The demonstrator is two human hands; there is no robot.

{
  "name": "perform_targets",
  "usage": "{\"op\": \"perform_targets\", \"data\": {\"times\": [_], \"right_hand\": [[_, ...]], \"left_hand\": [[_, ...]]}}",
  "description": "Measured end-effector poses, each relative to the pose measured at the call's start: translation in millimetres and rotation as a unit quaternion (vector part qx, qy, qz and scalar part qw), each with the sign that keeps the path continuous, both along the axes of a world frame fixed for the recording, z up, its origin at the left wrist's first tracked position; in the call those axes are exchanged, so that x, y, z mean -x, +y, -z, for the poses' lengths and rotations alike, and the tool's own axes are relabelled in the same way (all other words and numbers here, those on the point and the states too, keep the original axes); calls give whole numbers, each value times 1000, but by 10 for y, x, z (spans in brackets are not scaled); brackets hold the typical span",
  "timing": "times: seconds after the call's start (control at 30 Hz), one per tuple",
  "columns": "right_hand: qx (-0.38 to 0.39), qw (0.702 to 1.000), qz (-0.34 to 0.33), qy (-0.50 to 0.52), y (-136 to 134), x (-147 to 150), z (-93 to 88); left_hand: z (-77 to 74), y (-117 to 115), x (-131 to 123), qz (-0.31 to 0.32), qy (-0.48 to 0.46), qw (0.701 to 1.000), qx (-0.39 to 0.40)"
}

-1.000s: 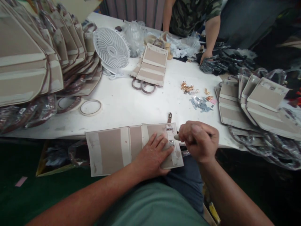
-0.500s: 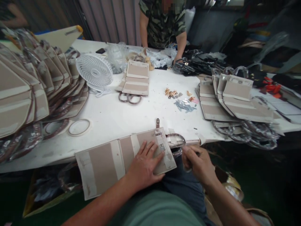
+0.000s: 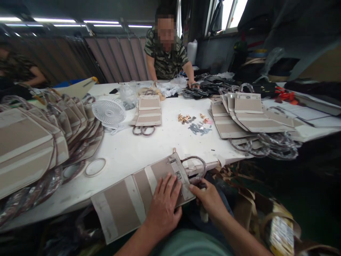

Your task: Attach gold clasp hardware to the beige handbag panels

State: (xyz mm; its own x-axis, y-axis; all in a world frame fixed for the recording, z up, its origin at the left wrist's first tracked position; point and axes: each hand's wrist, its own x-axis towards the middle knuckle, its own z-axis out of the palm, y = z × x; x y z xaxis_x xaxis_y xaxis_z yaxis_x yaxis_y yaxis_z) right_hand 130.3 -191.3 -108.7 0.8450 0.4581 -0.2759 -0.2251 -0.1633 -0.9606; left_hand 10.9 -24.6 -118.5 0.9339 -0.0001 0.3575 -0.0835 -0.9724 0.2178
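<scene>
A flat beige and cream bag panel (image 3: 125, 201) lies over the near edge of the white table (image 3: 138, 149). My left hand (image 3: 163, 206) rests flat on it, fingers spread, just beside two small metal clasps (image 3: 178, 175) on its cream strip. My right hand (image 3: 209, 199) grips the panel's right edge with fingers curled, and a pale tool handle (image 3: 204, 213) sticks down from under it. A plastic-wrapped loop handle (image 3: 195, 165) pokes out from the panel's end, just above my right hand.
Stacks of the same beige panels lie at the left (image 3: 32, 142), centre (image 3: 147, 112) and right (image 3: 247, 113). A white fan (image 3: 108, 113), a tape ring (image 3: 95, 167) and loose gold fittings (image 3: 185, 118) sit on the table. A person in camouflage (image 3: 166, 57) works opposite.
The view has tilted up, showing the room. My right hand moved from beside the clasps to the panel's right edge. My left hand stayed flat on the panel.
</scene>
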Motion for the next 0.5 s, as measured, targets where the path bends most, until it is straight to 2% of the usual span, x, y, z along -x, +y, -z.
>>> {"op": "perform_targets", "data": {"times": [0.1, 0.17, 0.23, 0.3, 0.33, 0.4, 0.5], "right_hand": [[-46, 997, -15, -56, 89, 160, -303], [-81, 991, -49, -91, 158, 265, -557], [-116, 980, -111, -120, 226, 352, -803], [-160, 962, -176, -134, 275, 406, -992], [-178, 956, -190, -135, 290, 417, -1056], [-187, 957, -177, -137, 302, 403, -1129], [-143, 965, -127, -180, 319, 319, -1171]], "left_hand": [[-39, -70, 108, -28, -48, 998, 9], [-92, -89, 183, -40, -92, 994, 44], [-180, -78, 255, -53, -130, 983, 118], [-316, -36, 330, -81, -142, 956, 245], [-408, -5, 371, -105, -138, 931, 322], [-635, 72, 463, -158, -130, 856, 475], [-1048, 191, 633, -219, -151, 733, 626]]}}
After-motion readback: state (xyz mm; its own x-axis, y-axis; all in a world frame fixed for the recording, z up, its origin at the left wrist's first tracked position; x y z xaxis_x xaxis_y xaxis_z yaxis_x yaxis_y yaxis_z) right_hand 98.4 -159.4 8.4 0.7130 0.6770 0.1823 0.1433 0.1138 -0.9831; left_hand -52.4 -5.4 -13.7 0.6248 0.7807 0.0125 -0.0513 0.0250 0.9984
